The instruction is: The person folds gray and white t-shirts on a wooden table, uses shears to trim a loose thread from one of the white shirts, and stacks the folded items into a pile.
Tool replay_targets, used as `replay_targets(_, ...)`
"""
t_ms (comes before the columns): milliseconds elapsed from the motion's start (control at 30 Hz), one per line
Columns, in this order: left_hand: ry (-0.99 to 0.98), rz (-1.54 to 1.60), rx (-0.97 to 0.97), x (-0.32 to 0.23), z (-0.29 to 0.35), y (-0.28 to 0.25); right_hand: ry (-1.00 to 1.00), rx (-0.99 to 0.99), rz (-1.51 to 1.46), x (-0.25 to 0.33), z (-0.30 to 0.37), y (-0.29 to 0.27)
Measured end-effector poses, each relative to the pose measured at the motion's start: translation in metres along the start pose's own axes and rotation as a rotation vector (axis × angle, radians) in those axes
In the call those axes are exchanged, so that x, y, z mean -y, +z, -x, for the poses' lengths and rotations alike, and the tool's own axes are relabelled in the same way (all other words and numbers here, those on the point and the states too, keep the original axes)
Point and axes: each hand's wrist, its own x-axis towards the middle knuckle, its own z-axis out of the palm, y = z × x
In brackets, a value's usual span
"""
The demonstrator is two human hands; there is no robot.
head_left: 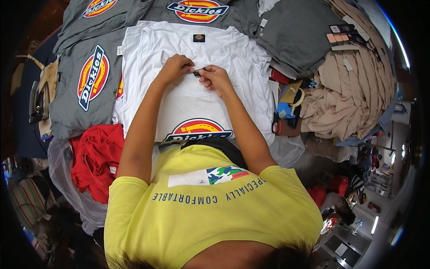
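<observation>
A white T-shirt (192,110) lies on top of a stack of white shirts in front of me, its red, yellow and blue chest print (199,130) close to my body. At its neckline is a small black neck label (199,71). My right hand (217,80) pinches this label between thumb and fingertips. From the other side, my left hand (178,67) is closed in a pinch at the label's left edge. Its fingertips partly hide what they grip. Farther off, another white shirt (219,45) shows its own black neck label (199,38).
Grey printed shirts (67,103) lie left and behind; plain grey garments (293,33) and a beige pile (345,98) are at right. Scissors (276,123) and a tape roll (298,97) sit beside the white stack. Red garments (96,157) lie near left, an iron (36,103) far left.
</observation>
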Motion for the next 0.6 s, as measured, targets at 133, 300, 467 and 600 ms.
replay_targets(133,-0.214,0.207,0.000,-0.009,-0.001,-0.003,0.046,0.029,-0.064,-0.004,0.004,0.001)
replay_targets(300,-0.338,0.326,-0.101,-0.014,-0.001,0.003,0.154,0.149,-0.206,0.003,0.001,0.005)
replay_targets(467,-0.277,0.175,-0.019,-0.008,-0.003,0.006,0.153,0.067,-0.217,-0.001,-0.001,0.020)
replay_targets(600,-0.200,0.033,-0.193,-0.008,-0.001,0.017,0.082,0.028,-0.178,-0.012,-0.009,0.017)
